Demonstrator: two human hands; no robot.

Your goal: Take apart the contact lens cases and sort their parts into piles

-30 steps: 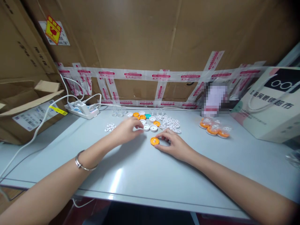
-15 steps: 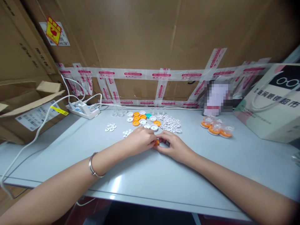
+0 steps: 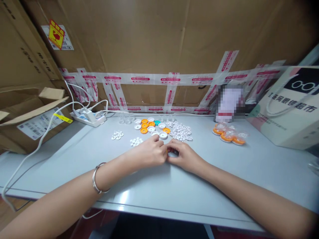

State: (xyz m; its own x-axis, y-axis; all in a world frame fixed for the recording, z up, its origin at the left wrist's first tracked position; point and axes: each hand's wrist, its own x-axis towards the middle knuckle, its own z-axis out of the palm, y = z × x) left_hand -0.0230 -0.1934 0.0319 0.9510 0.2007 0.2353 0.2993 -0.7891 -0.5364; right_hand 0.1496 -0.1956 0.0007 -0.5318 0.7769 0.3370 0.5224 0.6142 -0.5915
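Note:
My left hand (image 3: 154, 151) and my right hand (image 3: 184, 154) meet low over the table, fingers closed around a small orange piece (image 3: 167, 151). Only a sliver of it shows; the fingers cover the rest. Just beyond them lie round white discs (image 3: 163, 135) and orange discs (image 3: 151, 128) with raised rims, plus one teal disc (image 3: 157, 122). A heap of small white patterned pieces (image 3: 181, 131) spreads to the right of these. Tiny white round parts (image 3: 136, 141) sit left of my left hand, and more white caps (image 3: 117, 135) lie farther left.
Orange-based pieces with clear domes (image 3: 228, 133) stand at the right, before a blurred upright object (image 3: 228, 103) and a paper bag (image 3: 286, 109). Clear cups (image 3: 125, 119) are at the back. A power strip (image 3: 89, 118) and an open carton (image 3: 32, 113) occupy the left.
My left hand has turned and shifted slightly toward my right hand, covering more of the orange piece. My right hand stays nearly in place.

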